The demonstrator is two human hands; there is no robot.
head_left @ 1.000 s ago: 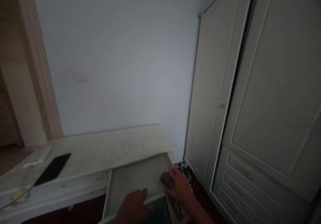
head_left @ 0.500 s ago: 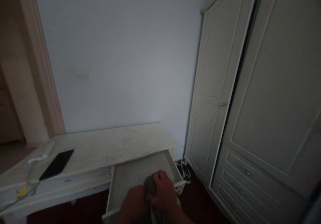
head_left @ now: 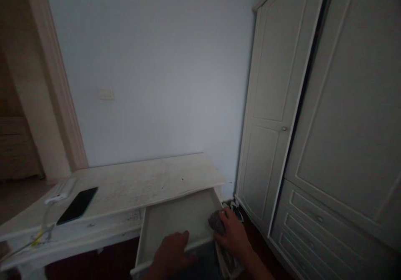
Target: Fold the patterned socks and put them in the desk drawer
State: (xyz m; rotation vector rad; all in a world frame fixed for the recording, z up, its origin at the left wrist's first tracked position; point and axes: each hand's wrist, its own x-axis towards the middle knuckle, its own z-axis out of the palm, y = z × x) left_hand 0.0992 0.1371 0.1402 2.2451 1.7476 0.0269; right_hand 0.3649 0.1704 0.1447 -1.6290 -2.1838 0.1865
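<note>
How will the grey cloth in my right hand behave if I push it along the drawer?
The grey cloth looks soft and likely to squash, since it sits bunched in the right hand. It is probably light, as one hand holds it. Its lumpy, uneven outline suggests it would drag along the drawer rather than roll.

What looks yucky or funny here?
The desk looks grubby: its white top has grey smudges and two dark specks. A cable with a yellow bit trails over its left front edge, which looks messy. The drawer is pulled out, but the right hand holds a cloth there, so that's fine.
</note>
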